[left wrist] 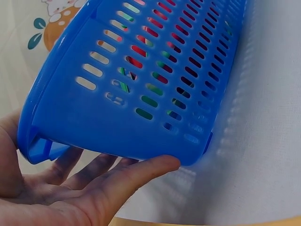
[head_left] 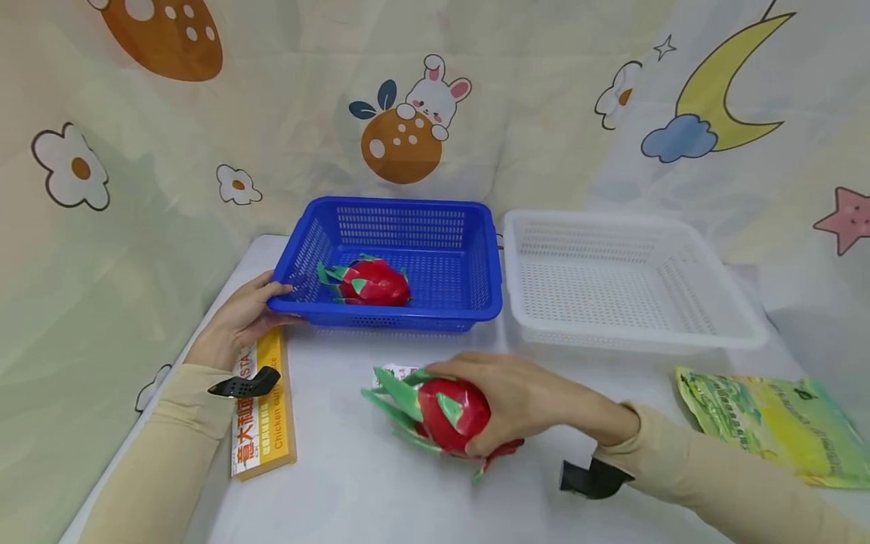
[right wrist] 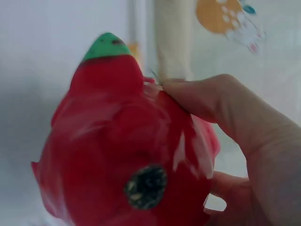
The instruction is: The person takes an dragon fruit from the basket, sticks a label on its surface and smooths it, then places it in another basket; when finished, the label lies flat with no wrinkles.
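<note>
My left hand [head_left: 239,316] grips the near left corner of a blue plastic basket [head_left: 387,316], fingers at its rim and one digit along the lower side in the left wrist view. Inside that basket lies a red dragon fruit [head_left: 375,284] with green-tipped scales, glimpsed through the slots in the left wrist view. With my right hand [head_left: 519,397] I hold a second dragon fruit [head_left: 457,415] over the middle of the table, its long green leaves pointing left. The right wrist view shows its dark round end [right wrist: 146,187], with the thumb pressed against the side.
A white plastic basket [head_left: 615,291] stands right of the blue one. A yellow and white pasta box [head_left: 268,412] lies by my left forearm. The green-yellow packet [head_left: 778,423] is at the right. Partly behind the held fruit is a small white printed item [head_left: 397,371].
</note>
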Demonstrator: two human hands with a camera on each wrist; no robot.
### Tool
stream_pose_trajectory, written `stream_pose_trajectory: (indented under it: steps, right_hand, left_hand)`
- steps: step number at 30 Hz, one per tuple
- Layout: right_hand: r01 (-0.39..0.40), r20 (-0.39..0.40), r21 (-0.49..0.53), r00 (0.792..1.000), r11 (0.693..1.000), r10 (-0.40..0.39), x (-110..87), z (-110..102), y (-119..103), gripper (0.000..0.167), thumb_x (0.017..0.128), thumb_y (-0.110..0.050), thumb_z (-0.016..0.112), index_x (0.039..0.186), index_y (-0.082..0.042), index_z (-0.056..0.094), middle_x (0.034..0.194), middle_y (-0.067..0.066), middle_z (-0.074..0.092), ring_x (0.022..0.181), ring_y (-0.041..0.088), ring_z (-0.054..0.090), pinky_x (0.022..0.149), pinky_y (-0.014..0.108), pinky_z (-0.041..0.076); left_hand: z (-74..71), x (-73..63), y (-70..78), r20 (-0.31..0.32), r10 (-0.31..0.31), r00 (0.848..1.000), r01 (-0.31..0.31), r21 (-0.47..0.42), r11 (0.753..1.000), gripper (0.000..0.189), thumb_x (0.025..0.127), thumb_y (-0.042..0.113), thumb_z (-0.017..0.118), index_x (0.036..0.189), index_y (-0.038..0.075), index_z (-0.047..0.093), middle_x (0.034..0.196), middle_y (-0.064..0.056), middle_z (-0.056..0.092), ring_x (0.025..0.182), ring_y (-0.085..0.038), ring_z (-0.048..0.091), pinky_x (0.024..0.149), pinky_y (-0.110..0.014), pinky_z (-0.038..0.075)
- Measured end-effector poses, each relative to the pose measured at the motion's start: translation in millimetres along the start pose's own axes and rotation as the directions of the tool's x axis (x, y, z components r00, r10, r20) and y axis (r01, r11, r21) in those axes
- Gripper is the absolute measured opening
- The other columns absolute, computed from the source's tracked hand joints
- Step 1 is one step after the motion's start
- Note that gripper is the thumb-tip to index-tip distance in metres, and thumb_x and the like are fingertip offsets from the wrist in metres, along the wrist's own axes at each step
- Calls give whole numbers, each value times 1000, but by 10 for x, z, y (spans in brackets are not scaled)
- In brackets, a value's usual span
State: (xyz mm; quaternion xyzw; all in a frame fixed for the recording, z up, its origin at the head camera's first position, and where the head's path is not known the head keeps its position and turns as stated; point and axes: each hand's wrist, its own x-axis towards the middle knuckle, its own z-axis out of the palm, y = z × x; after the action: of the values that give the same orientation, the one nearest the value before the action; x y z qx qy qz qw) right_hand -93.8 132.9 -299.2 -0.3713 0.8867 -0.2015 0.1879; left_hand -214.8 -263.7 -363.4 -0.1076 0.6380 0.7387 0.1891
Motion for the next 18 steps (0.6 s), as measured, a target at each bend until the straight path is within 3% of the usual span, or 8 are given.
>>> stream_pose_trajectory:
  steps: [3, 6, 13, 18]
  right_hand:
    - [-3, 37, -18, 999, 1000, 3, -81, 248, 23, 84, 67, -39, 82, 142, -27, 46, 132, -6, 55, 118, 15, 53, 81, 28, 53]
    - [-12, 43, -28, 999, 1000, 13, -128, 357, 46, 87, 65, -39, 82, 143, -30, 44, 132, -10, 54, 119, 12, 52, 80, 27, 52]
    - [-21, 96, -55, 995, 998, 27, -95, 396, 22, 89, 63, -38, 81, 141, -25, 42, 126, -12, 57, 116, 9, 53, 78, 28, 53]
    - [-40, 114, -89, 992, 995, 50, -78, 408, -13, 89, 63, -37, 81, 142, -27, 42, 131, -8, 57, 117, 12, 54, 81, 35, 54]
  left_hand:
    - [-5, -8, -1, 5, 4, 1000, -4, 10, 1000, 70, 103, 17, 46, 157, 27, 3, 161, -15, 9, 141, -39, 22, 107, -61, 30]
    - [-7, -11, 1, 10, 8, 1000, -8, 22, 1000, 68, 103, 18, 45, 157, 27, 3, 160, -16, 12, 138, -37, 27, 106, -60, 32]
    - [-8, -14, 3, 6, 18, 1000, -18, 43, 999, 67, 103, 19, 43, 157, 25, 3, 160, -17, 12, 138, -39, 28, 105, -60, 33]
    - [-11, -9, -10, 0, 18, 1000, -18, 45, 999, 69, 102, 23, 47, 157, 23, 5, 158, -16, 16, 133, -34, 34, 105, -59, 35]
